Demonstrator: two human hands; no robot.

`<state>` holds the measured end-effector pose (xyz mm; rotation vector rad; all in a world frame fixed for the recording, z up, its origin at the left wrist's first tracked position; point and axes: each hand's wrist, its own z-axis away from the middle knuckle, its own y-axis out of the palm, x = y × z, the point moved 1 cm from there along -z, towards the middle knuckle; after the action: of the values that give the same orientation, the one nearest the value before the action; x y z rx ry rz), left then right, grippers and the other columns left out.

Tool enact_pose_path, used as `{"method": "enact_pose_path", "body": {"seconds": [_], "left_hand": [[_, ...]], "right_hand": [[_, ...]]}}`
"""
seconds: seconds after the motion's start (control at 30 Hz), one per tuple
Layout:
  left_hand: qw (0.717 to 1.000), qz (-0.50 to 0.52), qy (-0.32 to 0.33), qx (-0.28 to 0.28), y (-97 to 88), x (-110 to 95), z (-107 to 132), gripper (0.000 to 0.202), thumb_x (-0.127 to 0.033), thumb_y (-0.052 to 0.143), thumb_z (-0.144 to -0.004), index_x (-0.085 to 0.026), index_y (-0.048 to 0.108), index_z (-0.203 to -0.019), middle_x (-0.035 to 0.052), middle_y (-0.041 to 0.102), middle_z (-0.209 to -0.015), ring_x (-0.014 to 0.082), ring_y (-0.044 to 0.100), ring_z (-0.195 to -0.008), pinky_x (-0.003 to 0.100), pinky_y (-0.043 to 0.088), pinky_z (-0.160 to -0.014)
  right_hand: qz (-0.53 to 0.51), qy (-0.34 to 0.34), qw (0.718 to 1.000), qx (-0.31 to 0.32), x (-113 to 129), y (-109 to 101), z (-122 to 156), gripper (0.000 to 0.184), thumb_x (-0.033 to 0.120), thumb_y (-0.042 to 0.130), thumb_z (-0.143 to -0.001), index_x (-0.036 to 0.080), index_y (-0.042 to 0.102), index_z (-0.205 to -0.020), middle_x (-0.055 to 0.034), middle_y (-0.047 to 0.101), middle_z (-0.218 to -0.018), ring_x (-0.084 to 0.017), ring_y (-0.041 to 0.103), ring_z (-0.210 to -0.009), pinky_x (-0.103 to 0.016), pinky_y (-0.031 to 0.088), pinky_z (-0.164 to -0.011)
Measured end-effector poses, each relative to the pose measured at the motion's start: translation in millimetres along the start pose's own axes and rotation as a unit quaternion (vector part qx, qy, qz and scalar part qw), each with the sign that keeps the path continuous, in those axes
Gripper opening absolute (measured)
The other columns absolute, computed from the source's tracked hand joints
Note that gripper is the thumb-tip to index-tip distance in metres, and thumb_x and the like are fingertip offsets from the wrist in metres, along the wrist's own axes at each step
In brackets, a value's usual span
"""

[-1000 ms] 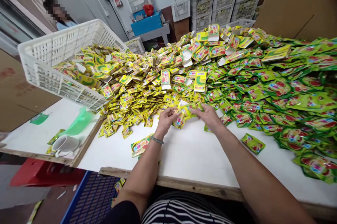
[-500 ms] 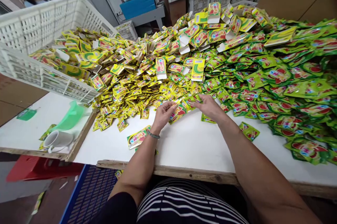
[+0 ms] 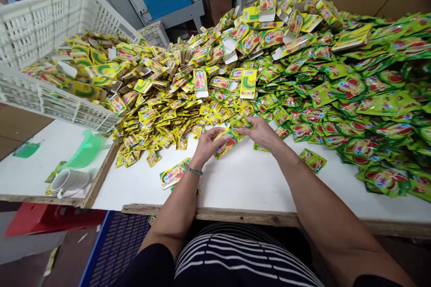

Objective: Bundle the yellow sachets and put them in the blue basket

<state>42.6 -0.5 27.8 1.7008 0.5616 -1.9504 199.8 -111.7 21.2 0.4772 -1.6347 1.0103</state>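
My left hand (image 3: 209, 144) is closed on a small yellow-green box (image 3: 228, 147) with a fruit picture, held tilted just above the white table (image 3: 249, 183). At the box's upper right end, my right hand (image 3: 261, 131) pinches a green candy packet (image 3: 240, 123). Whether the packet's tip is inside the box or only against it, I cannot tell. Another box (image 3: 174, 174) lies on the table beside my left wrist, partly over a green packet. A green packet (image 3: 261, 147) lies under my right hand, and one more packet (image 3: 313, 160) rests right of my forearm.
Small yellow packets (image 3: 158, 121) are heaped behind my hands, with open boxes (image 3: 249, 40) piled above them. Green packets (image 3: 367, 121) fill the right side. At left, a white basket (image 3: 63, 98) tips boxes out, near a white mug (image 3: 70, 180) and a green plastic scoop (image 3: 81, 150).
The view has shifted slightly, moving the scene a little up and left. Both hands keep their hold, and the left fingers lie further over the box.
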Motion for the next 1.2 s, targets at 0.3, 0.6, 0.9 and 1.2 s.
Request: {"method": "enact_pose_path", "body": {"seconds": [0.3,0.6,0.9,1.2], "left_hand": [[0.993,0.107,-0.050,-0.032,-0.1,7,-1,0.050,-0.029,0.090,-0.046,-0.013,0.066,-0.087,0.0022,0.073,-0.078,0.0154,0.068,-0.068,0.028,0.052,-0.071],[0.984,0.157,-0.046,-0.075,2.6,5,-2,0.052,-0.028,0.090,-0.043,-0.013,0.067,-0.087,0.0026,0.074,-0.077,0.0151,0.069,-0.066,0.027,0.053,-0.069],[0.983,0.164,-0.017,-0.082,9.1,13,-3,0.052,-0.032,0.089,-0.047,-0.014,0.067,-0.090,-0.0015,0.069,-0.068,0.0109,0.063,-0.060,0.024,0.050,-0.066],[0.975,0.160,0.073,-0.136,8.5,5,-1,0.055,-0.042,0.079,-0.066,-0.022,0.057,-0.112,-0.0053,0.057,-0.065,0.0076,0.054,-0.056,0.020,0.044,-0.058]], "right_hand": [[-0.051,-0.049,0.997,-0.033,-9,22,-2,0.039,0.058,0.071,-0.061,0.020,0.062,-0.060,-0.0072,0.062,-0.095,-0.025,0.056,-0.096,-0.040,0.042,-0.090],[-0.005,-0.070,0.997,-0.020,-9,28,1,0.046,0.062,0.050,-0.082,0.024,0.069,-0.062,-0.0068,0.062,-0.124,-0.030,0.044,-0.122,-0.055,0.026,-0.109],[0.041,-0.096,0.994,-0.031,-8,51,6,0.039,0.049,0.046,-0.089,0.026,0.070,-0.070,-0.0052,0.058,-0.129,-0.030,0.038,-0.129,-0.052,0.029,-0.110],[-0.174,-0.065,0.982,-0.017,2,42,8,0.040,0.055,0.064,-0.076,0.024,0.066,-0.101,-0.0066,0.064,-0.102,-0.020,0.061,-0.087,-0.036,0.053,-0.074]]}}
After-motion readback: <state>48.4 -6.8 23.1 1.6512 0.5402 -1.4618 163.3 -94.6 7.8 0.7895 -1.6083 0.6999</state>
